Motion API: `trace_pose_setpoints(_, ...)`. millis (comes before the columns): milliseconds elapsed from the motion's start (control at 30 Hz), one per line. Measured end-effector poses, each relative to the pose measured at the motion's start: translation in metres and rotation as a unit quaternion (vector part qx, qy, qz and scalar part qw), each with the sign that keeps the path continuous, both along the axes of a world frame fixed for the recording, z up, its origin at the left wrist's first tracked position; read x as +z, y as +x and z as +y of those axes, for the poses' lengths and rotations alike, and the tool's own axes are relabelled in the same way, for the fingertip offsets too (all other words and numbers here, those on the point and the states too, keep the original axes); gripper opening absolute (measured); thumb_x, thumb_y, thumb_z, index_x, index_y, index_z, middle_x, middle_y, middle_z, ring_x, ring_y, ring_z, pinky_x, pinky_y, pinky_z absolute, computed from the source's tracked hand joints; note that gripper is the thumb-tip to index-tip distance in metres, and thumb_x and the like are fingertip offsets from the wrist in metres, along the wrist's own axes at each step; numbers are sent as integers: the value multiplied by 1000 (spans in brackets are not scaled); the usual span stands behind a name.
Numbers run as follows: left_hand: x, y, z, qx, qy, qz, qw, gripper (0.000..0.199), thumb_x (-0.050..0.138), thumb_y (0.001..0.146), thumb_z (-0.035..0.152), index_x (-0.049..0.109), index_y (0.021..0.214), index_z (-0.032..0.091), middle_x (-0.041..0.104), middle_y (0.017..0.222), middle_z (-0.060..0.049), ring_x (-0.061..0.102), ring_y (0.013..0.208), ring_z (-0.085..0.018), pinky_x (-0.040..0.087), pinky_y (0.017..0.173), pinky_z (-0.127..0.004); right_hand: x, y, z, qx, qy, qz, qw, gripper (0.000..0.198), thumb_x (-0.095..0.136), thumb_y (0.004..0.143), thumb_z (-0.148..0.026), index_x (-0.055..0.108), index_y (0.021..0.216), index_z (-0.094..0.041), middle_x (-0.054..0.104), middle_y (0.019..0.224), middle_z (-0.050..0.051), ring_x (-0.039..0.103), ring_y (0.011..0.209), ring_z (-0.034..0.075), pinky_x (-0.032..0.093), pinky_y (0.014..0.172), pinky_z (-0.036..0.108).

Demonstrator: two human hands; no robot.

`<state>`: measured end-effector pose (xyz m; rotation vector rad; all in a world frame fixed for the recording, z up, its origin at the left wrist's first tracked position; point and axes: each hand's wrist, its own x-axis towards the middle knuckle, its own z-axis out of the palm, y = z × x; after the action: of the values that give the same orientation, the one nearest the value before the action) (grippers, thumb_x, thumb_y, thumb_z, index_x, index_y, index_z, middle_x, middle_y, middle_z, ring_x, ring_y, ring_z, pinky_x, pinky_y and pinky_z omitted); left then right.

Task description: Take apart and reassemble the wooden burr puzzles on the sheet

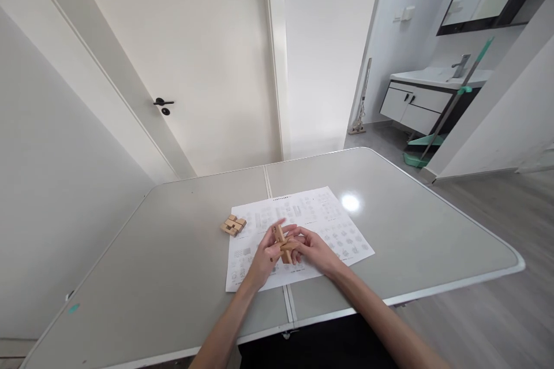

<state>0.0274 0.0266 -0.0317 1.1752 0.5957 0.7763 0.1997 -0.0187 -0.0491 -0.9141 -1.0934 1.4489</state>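
Both my hands hold a small wooden burr puzzle (pixel 287 256) over a printed sheet. My left hand (pixel 264 258) grips it from the left side, with the fingers behind an upright wooden bar. From the right, my right hand (pixel 314 248) pinches the crossing pieces between thumb and fingers. Parts of the puzzle are hidden by my fingers. The white paper sheet (pixel 346 228) carries grey diagrams too small to read. At its upper left edge lies a small group of notched wooden pieces (pixel 234 225), apart from my hands.
The grey folding table (pixel 173 277) has a light metal rim and a seam down its middle. A closed white door (pixel 216 69) stands beyond it. To the right are a sink cabinet (pixel 415 104), a mop (pixel 363 98) and a green dustpan (pixel 416 159).
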Motion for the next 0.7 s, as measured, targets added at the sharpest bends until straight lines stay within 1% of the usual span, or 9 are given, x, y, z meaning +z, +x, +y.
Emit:
trace_pose_setpoints(67,-1,0,-1,-10,18,-14,1000,84,71,81,34,32,155,35,49,153,-17,68,112,-34,57,83,-44,-2,0,1,-3,-3,16,1000,37,71,87,-54,61,100,-21,69,68,-1,62,56,16,44,59,30)
trace_pose_setpoints(133,-2,-1,-2,-29,48,-19,998,91,75,82,34,23,157,38,43,158,-18,69,110,-32,57,84,-43,-6,1,3,-9,-2,29,1000,38,71,86,-54,61,100,-21,70,68,-1,62,57,16,43,59,30)
trace_pose_setpoints(233,-2,-1,-4,-47,82,-7,995,87,78,84,33,28,154,35,43,158,-19,67,116,-32,57,88,-42,-11,3,4,-12,-1,39,999,38,73,84,-53,62,99,-20,70,65,-1,61,57,16,42,58,29)
trace_pose_setpoints(333,0,-1,-3,-42,81,7,996,68,73,90,33,38,148,31,49,154,-17,62,125,-33,57,92,-42,-12,4,4,-11,-9,47,999,36,73,84,-50,62,100,-20,69,64,-2,60,57,16,41,59,29)
trace_pose_setpoints(400,-1,0,-1,-27,76,17,997,60,73,90,33,44,143,29,55,150,-16,62,126,-33,57,95,-43,-12,5,3,-15,-15,50,999,34,74,85,-49,63,100,-20,69,65,-2,60,57,15,41,59,29)
trace_pose_setpoints(467,-2,-1,1,-15,67,24,997,61,76,87,34,47,141,27,58,146,-15,64,124,-33,56,96,-44,-11,5,3,-19,-18,56,998,34,74,85,-50,63,100,-20,69,65,-1,59,57,15,40,59,29)
trace_pose_setpoints(567,-4,-1,5,-2,60,27,998,67,81,82,36,50,141,25,58,146,-16,64,123,-34,56,98,-45,-10,5,3,-19,-25,62,998,38,75,84,-52,63,101,-20,69,64,-1,59,57,15,40,59,29)
trace_pose_setpoints(633,-6,-1,7,3,61,32,998,68,80,83,39,50,143,25,57,148,-15,63,125,-34,55,100,-46,-9,5,3,-26,-35,64,997,42,76,82,-55,64,101,-19,69,65,0,60,57,15,41,59,29)
trace_pose_setpoints(700,-8,-1,7,9,67,45,997,72,78,85,42,47,147,27,56,149,-14,61,128,-34,52,104,-47,-7,5,3,-52,-49,66,995,47,77,79,-58,64,100,-19,69,65,1,61,57,16,42,58,29)
